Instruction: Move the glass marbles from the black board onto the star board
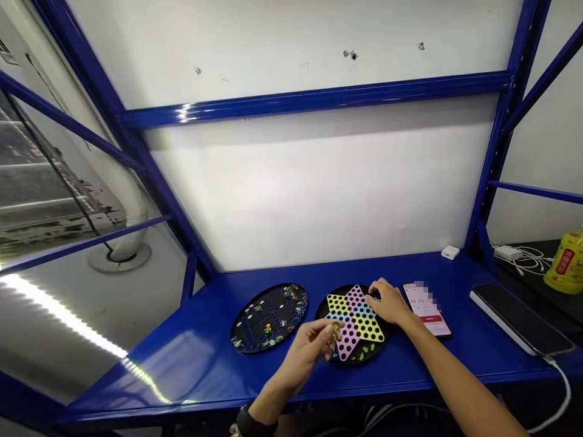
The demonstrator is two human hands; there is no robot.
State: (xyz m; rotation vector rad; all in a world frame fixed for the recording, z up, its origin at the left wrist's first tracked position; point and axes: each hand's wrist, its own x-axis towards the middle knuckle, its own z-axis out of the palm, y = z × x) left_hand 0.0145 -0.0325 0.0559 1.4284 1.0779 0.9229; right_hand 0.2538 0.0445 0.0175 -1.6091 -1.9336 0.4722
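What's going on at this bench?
A person is working at a blue metal bench. Their left hand pinches small yellow-green marbles above a star-shaped pegboard with pink, yellow and blue arms, which sits on a round black tray. Their right hand is at the star's far side. A second black tray holding scattered marbles lies to the left, and a phone showing what looks like a timer lies to the right.
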